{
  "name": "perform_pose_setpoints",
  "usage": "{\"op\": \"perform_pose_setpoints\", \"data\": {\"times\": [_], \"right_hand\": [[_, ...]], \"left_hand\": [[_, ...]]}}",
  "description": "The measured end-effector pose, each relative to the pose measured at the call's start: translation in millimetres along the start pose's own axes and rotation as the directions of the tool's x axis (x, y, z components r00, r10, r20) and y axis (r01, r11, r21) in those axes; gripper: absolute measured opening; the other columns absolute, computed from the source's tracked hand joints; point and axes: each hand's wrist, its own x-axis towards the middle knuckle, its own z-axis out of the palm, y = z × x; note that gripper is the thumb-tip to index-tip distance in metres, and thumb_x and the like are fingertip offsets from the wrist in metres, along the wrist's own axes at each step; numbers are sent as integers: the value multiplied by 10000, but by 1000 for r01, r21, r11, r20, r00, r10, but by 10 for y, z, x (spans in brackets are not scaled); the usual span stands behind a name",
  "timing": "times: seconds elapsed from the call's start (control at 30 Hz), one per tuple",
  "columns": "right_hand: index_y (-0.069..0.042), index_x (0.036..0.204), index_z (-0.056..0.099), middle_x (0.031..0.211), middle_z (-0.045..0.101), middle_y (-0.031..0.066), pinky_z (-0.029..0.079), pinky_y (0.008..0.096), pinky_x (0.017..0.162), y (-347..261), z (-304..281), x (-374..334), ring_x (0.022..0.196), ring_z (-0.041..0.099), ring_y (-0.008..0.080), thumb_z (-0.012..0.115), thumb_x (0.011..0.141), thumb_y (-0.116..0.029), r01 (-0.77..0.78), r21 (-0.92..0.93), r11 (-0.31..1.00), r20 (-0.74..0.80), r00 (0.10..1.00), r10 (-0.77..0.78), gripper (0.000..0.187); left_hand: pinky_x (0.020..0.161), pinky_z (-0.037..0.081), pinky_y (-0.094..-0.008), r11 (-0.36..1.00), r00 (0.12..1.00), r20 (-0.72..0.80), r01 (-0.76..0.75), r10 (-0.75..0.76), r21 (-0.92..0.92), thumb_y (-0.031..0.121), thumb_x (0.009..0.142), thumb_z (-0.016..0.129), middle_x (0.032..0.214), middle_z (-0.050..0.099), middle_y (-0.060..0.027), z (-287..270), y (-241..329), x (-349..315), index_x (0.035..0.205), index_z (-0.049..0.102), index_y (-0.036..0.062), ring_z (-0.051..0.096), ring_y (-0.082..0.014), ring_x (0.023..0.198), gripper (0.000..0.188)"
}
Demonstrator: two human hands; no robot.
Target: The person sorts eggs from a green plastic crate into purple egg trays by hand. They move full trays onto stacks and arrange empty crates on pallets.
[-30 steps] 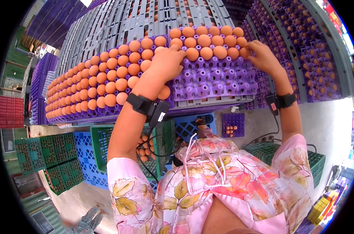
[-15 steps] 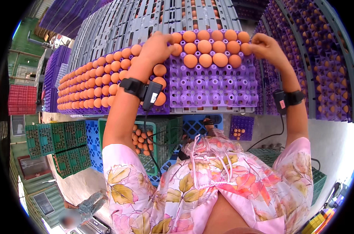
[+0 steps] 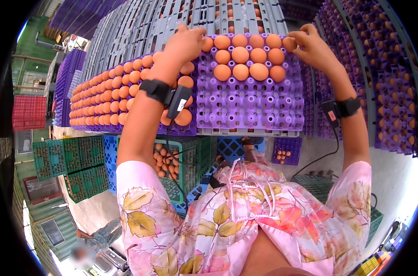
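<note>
Item: purple egg tray (image 3: 250,103), topmost on the stack before me, its far three rows filled with brown eggs (image 3: 240,55), its near rows bare.

Left hand (image 3: 183,43): at the tray's far left corner, fingers curled over the edge there; whether they grasp an egg I cannot tell, as the back of the hand hides them.

Right hand (image 3: 310,46): at the far right corner, fingers pinched on the end egg (image 3: 289,43) of the farthest row.

Adjacent: long run of filled egg trays (image 3: 112,96) to my left; grey trays (image 3: 172,20) beyond; green crates (image 3: 66,168) and a blue crate (image 3: 110,158) below, one crate holding loose eggs (image 3: 165,161).

Step in hand, as I judge it: seating eggs in the far rows. Next move, likely: settling the end egg squarely into its cup, then filling the bare nearer rows gently.
</note>
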Motion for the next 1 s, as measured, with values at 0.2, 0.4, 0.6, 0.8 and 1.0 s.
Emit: {"op": "perform_pose_setpoints", "data": {"times": [0.2, 0.4, 0.6, 0.8, 1.0], "right_hand": [[-94, 996, 650, 1189, 486, 133, 534, 476, 815, -299, 230, 295, 1019, 547, 403, 731, 674, -84, -83, -469, 880, 31, 993, 110, 332], [-47, 1159, 660, 993, 651, 137, 507, 425, 880, -356, -63, 183, 1027, 611, 312, 759, 722, -268, -186, 154, 970, 0, 982, 189, 500], [-38, 1031, 662, 1048, 606, 112, 441, 366, 938, -2701, 508, -159, 1088, 543, 241, 833, 654, -329, 93, 873, 479, 304, 664, -683, 507], [-71, 1014, 680, 1043, 521, 147, 503, 370, 836, -4551, 2873, -594, 937, 588, 303, 787, 641, -302, 207, 506, 837, 808, 226, -544, 453], [-42, 1263, 582, 1217, 621, 218, 551, 370, 767, -4747, 4705, -949, 1023, 656, 320, 825, 623, -233, 141, 65, 988, 989, 121, -83, 711]], "left_hand": [[868, 547, -438, 948, 999, 49, -38, 23, 315, 287, 774, 700, 1213, 548, -210, 178, 131, 253, 1013, 731, 122, 645, -370, 994, 292], [1008, 452, -408, 885, 996, -2, 77, -88, -460, 386, 700, 828, 1205, 620, -193, -846, -19, -1009, 1189, 673, 86, 542, -339, 1173, 594], [877, 512, -316, 510, 907, 33, 266, -419, -818, 225, 640, 882, 1133, 622, -78, -80, -1086, -3593, 1153, 653, 2, 613, -202, 1015, 605], [831, 502, -364, 337, 467, 692, 882, -550, -329, 366, 586, 820, 1087, 624, -105, 1724, -1677, -5040, 1012, 734, 116, 620, -265, 1009, 501], [850, 529, -416, 386, 356, 696, 914, -624, -123, 326, 641, 773, 1192, 634, -193, 2378, -1493, -5156, 1088, 671, 71, 633, -349, 1051, 525]]}}
